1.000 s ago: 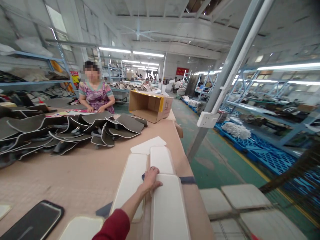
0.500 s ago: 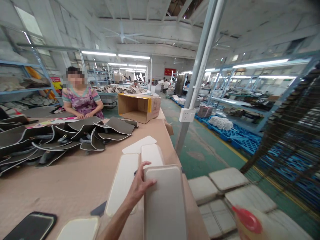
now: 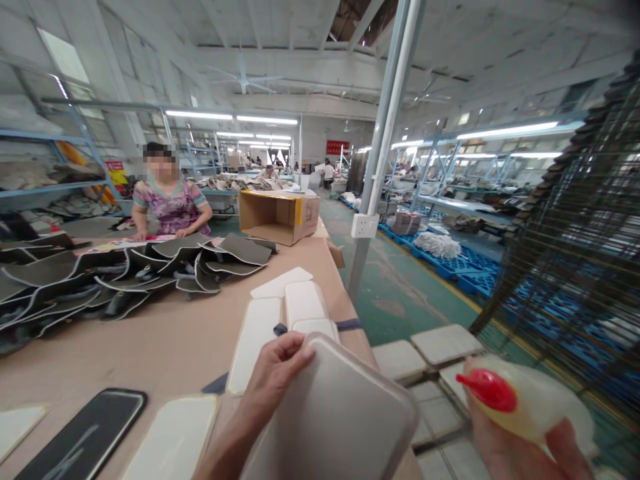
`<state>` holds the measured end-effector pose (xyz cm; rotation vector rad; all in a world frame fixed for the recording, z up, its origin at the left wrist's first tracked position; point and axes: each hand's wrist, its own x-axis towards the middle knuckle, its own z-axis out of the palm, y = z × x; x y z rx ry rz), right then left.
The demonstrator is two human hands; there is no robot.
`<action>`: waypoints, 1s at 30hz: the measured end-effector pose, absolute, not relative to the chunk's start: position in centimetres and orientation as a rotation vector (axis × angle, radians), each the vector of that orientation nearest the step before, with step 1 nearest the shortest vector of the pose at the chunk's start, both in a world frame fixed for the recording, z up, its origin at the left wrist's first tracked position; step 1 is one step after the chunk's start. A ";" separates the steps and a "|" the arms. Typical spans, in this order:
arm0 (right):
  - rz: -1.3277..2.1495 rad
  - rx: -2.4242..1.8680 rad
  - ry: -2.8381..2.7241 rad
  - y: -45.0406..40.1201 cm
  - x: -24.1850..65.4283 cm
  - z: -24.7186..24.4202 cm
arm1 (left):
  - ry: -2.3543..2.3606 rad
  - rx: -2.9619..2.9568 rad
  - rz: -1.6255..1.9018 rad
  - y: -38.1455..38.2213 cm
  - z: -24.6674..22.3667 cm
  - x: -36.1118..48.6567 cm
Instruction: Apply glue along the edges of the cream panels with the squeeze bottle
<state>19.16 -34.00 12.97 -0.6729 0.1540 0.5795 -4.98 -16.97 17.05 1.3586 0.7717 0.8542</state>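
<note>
The left forearm [image 3: 227,437], bare, slants from the near edge toward the far right. At its end the left hand [image 3: 277,367] pinches, back turned up and left, thumb [image 3: 300,360] pressed forward beneath bent fingers [image 3: 289,341]. Near right, the right hand [image 3: 500,437] curls in a cupped grip, slightly blurred.

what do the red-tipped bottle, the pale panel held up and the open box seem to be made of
Bottle: probably plastic, cloudy and translucent; its red cap looks like glossy plastic, catching some shine.
Pale panel: smooth and matte with rounded corners, perhaps coated board or fabric; I can't tell which.
Box: most likely cardboard, dull brown with flat, thin walls.
</note>
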 end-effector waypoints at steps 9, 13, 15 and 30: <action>0.539 -0.580 -0.056 -32.9 15.4 15.4 | 0.806 1.248 1.381 -17.9 15.0 -9.2; 0.545 -0.569 -0.046 -31.8 14.6 14.5 | 0.857 1.364 1.360 -16.6 12.5 -11.6; 0.570 -0.581 -0.021 -31.2 14.6 13.7 | 0.830 1.398 1.259 -16.5 10.7 -12.2; 0.539 -0.652 0.012 -28.9 13.8 15.8 | 0.902 1.295 1.133 -16.0 5.5 -10.8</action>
